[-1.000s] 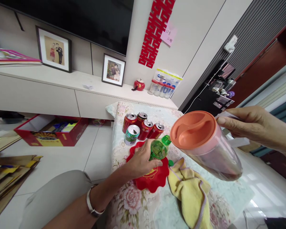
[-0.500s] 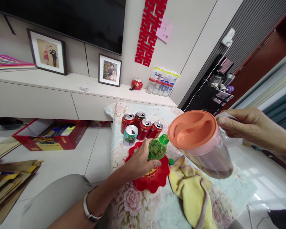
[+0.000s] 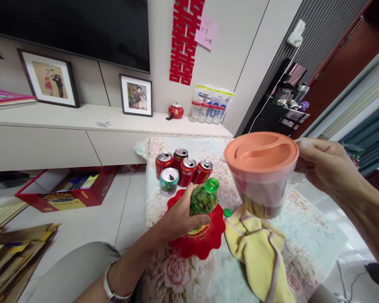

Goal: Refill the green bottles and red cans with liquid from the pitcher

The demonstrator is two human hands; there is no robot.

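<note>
My left hand [image 3: 183, 212] is wrapped round a green plastic bottle [image 3: 205, 197], uncapped and nearly upright, over a red scalloped tray [image 3: 213, 240]. To the right, my right hand [image 3: 322, 162] grips the handle side of a clear pitcher [image 3: 262, 189] with an orange lid [image 3: 260, 151]; the handle itself is mostly hidden. A little dark liquid shows at the pitcher's bottom, and it hangs above the table, apart from the bottle. A green bottle cap [image 3: 227, 212] lies beside the tray, close to a crumpled yellow cloth [image 3: 259, 256].
Several red cans [image 3: 187, 171] and a green-and-white can [image 3: 169, 182] stand behind the tray on the flowered tablecloth [image 3: 177, 269]. Lidded glass jars [image 3: 205, 113] and a red pot [image 3: 176, 110] line the cabinet. A red carton [image 3: 66, 198] sits on the floor at left.
The pitcher has gone from tilted towards the bottle to nearly upright, its lid moving away from the bottle's mouth. The bottle now stands more upright in my left hand. The view has shifted slightly.
</note>
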